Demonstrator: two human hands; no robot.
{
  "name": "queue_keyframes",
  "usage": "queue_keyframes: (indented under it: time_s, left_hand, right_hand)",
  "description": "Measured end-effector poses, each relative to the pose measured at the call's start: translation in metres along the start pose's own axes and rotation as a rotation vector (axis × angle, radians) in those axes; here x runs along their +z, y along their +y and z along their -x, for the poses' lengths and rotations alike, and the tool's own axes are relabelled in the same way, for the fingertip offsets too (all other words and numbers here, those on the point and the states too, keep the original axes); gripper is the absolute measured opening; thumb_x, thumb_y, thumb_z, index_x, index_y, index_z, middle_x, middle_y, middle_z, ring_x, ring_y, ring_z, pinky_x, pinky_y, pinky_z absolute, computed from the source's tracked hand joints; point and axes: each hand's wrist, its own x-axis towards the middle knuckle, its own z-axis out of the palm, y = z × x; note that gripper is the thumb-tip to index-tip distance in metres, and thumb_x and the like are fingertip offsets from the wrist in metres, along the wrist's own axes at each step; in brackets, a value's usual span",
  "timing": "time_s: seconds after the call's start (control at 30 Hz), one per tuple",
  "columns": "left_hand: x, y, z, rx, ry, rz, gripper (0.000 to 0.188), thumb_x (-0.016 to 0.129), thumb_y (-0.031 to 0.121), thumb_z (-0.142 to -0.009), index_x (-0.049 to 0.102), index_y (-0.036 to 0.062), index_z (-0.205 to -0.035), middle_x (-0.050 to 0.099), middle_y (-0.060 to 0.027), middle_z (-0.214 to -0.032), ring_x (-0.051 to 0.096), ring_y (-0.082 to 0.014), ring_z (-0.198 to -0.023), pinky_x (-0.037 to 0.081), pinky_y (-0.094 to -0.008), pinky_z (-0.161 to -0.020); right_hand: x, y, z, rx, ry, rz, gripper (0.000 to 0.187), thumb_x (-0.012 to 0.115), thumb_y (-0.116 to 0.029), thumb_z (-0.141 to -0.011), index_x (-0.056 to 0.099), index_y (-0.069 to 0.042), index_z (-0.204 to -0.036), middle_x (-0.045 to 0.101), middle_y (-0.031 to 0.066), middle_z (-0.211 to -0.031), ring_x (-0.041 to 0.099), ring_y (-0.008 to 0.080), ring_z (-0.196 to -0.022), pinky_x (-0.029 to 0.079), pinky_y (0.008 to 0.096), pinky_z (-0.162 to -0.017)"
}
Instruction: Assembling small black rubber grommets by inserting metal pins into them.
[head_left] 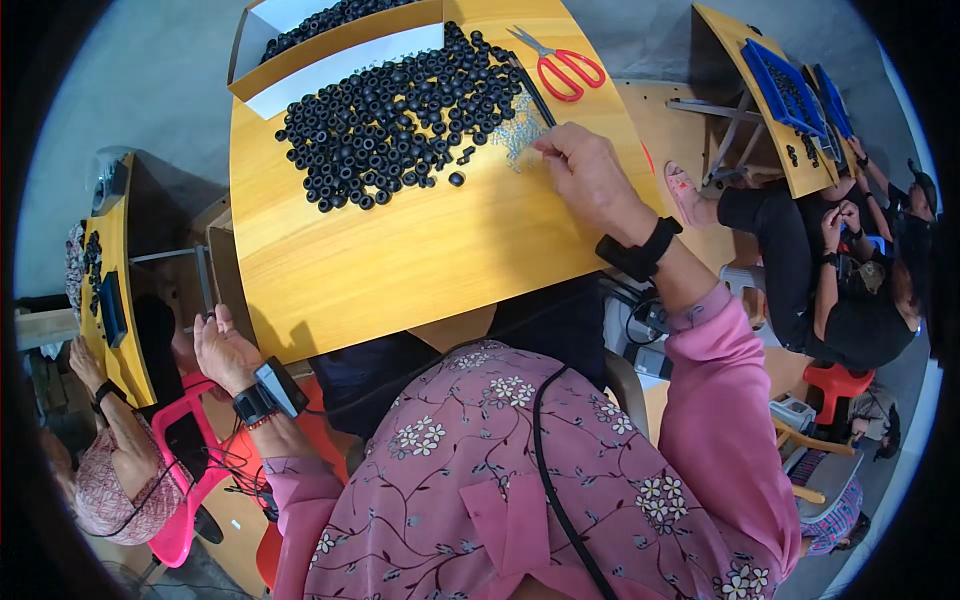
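Observation:
My right hand (590,175) is over the far right of the yellow table, its thumb and fingertips pinched together beside a scatter of tiny clear or silvery pieces (517,138). Whatever lies in that pinch is too small to make out. A thin black rod (535,92) lies just beyond the fingertips. Many black ring-shaped rubber pieces (370,135) are heaped to the left of them, with a single black piece (456,179) at the heap's near edge. My left hand (225,350) hangs off the table's near left edge, palm up, fingers loosely apart with nothing seen in them.
Red-handled scissors (568,72) lie at the table's far right. An open cardboard box (345,45) with more black pieces stands at the far left. Co-workers sit at tables on both sides; blue trays (785,90) stand on the right one. A pink chair (190,480) is at left.

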Motion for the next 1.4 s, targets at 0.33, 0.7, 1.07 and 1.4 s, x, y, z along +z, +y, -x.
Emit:
queue_keyframes:
  time_s: [0.33,0.7,1.07,1.4]
  left_hand:
    - [-0.076,-0.054,-0.058,0.063,0.042,-0.027,0.039,0.059,-0.004,-0.091,0.048,-0.0136,-0.127,0.056,-0.0254,-0.112,0.062,-0.0379,-0.099,0.054,-0.0503,-0.093]
    - [0.039,0.016,0.021,0.167,-0.127,-0.361,0.047,0.068,0.002,-0.09,0.054,0.0009,-0.135,0.064,-0.0101,-0.115,0.062,-0.0172,-0.104,0.049,-0.0309,-0.093]
    - [0.218,0.011,0.188,0.708,-1.36,-0.761,0.04,0.065,-0.006,-0.08,0.068,0.005,-0.118,0.063,-0.0122,-0.093,0.062,-0.0271,-0.085,0.05,-0.0359,-0.076]
    - [0.243,-0.017,0.205,0.963,-1.412,-0.955,0.027,0.063,-0.007,-0.079,0.068,0.0027,-0.104,0.06,-0.0154,-0.092,0.059,-0.0348,-0.088,0.05,-0.0406,-0.078]
  right_hand:
    - [0.005,-0.002,-0.003,-0.159,-0.181,0.226,0.009,0.056,-0.005,-0.084,0.06,0.002,-0.083,0.06,0.02,-0.084,0.06,0.0427,-0.085,0.05,0.0515,-0.078]
    - [0.002,-0.017,0.014,-0.091,-0.072,-0.064,0.017,0.058,0.003,-0.082,0.065,0.003,-0.098,0.064,0.0187,-0.091,0.064,0.0381,-0.087,0.052,0.0418,-0.077]
    - [0.032,-0.028,0.056,0.205,-0.213,-0.674,0.009,0.06,0.003,-0.087,0.063,0.001,-0.095,0.056,0.0049,-0.08,0.056,0.0117,-0.072,0.047,0.0267,-0.064]
    - [0.042,-0.02,0.061,0.095,-0.114,-0.682,0.014,0.066,0.007,-0.084,0.059,-0.002,-0.092,0.063,0.0101,-0.083,0.063,0.017,-0.071,0.05,0.029,-0.063]
